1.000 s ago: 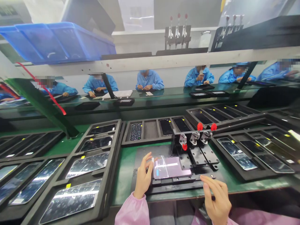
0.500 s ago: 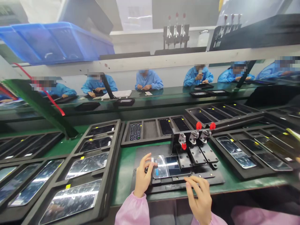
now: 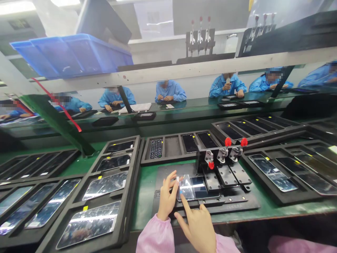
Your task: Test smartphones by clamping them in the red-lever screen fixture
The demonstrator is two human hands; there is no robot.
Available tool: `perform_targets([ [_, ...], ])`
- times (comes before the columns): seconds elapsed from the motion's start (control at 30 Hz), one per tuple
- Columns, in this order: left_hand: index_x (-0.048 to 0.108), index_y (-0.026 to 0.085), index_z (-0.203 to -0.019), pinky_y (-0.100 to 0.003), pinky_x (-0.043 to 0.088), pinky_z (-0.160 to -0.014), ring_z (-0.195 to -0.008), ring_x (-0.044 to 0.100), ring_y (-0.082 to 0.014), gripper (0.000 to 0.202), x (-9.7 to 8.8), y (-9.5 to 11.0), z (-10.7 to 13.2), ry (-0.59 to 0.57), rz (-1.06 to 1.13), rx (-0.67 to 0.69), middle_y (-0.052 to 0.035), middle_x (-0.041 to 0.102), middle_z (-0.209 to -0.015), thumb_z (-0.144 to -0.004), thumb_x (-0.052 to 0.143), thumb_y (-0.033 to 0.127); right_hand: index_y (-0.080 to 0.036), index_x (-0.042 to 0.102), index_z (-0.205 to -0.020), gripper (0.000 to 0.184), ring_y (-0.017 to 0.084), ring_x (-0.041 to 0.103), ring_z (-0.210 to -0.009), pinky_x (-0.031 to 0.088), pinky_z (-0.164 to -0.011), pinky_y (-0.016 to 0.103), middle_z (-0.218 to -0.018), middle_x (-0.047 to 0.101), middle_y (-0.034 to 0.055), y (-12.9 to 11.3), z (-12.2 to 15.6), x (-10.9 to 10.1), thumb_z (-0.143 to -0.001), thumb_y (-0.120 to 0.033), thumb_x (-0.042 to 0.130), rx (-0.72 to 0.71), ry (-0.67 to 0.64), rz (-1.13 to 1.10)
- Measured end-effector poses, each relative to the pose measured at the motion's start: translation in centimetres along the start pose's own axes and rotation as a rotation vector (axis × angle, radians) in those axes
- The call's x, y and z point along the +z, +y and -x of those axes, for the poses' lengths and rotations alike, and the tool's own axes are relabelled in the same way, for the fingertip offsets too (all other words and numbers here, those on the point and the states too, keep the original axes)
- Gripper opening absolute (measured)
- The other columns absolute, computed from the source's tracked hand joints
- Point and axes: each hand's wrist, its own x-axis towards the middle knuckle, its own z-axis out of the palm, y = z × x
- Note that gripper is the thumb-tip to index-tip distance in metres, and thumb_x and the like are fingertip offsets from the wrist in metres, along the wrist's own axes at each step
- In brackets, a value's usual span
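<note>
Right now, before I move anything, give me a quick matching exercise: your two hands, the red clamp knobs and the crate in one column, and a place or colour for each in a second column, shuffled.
Column one:
1. left hand
2. right hand
3. toggle clamp knobs
4. plastic crate

Column two:
A. blue, at the upper left of the view
B. index finger stretched toward the lower-left corner of the phone
C. red
D. fingers at the phone's left edge

Pairs: 1-D, 2-B, 3-C, 4-A.
</note>
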Motion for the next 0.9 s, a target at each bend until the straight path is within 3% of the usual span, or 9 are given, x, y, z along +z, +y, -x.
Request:
perform_targets([
  [0.27, 0.042, 0.022, -0.125, -0.047, 0.030, -0.101, -0.112, 0.055, -0.0191, 0.037, 0.1, -0.3, 0.1, 0.015, -0.040, 0.001, -0.0046, 0.072, -0.093, -0.088, 0.042, 0.031, -0.011, 0.051, -0.122, 0.050, 0.017, 0.054, -0.043, 0.040, -0.058, 0.029, -0.046, 0.058, 0.0005, 0.1, 0.7, -0.2, -0.088, -0.047, 0.041, 0.009, 0.033, -0.015],
  [0.43, 0.050, 0.024, -0.118, -0.044, 0.036, -0.099, -0.108, 0.058, -0.0200, 0.034, 0.0, -0.6, 0.2, 0.040, -0.046, 0.000, -0.0054, 0.067, -0.107, -0.087, 0.044, 0.034, -0.012, 0.043, -0.130, 0.055, 0.020, 0.054, -0.047, 0.043, -0.054, 0.029, -0.048, 0.058, 0.0005, 0.6, 1.5, 0.9, -0.087, -0.046, 0.043, 0.055, 0.024, -0.052],
  [0.77, 0.052, 0.024, -0.117, -0.040, 0.043, -0.092, -0.101, 0.061, -0.0207, 0.034, -0.2, -0.9, 0.4, 0.057, -0.073, 0.049, -0.0057, 0.066, -0.106, -0.084, 0.049, 0.032, -0.014, 0.040, -0.132, 0.052, 0.016, 0.049, -0.045, 0.043, -0.051, 0.024, -0.039, 0.046, -0.0046, 1.1, 3.2, 2.7, -0.088, -0.043, 0.043, 0.179, 0.076, -0.311],
  [0.9, 0.052, 0.026, -0.117, -0.047, 0.032, -0.101, -0.104, 0.058, -0.0207, 0.033, -0.1, -1.0, 0.4, 0.060, -0.165, 0.047, -0.0044, 0.066, -0.106, -0.084, 0.049, 0.030, -0.016, 0.046, -0.127, 0.048, 0.015, 0.047, -0.044, 0.042, -0.050, 0.024, -0.039, 0.045, -0.0042, 1.1, 3.2, 2.9, -0.088, -0.043, 0.042, 0.199, 0.101, -0.345],
])
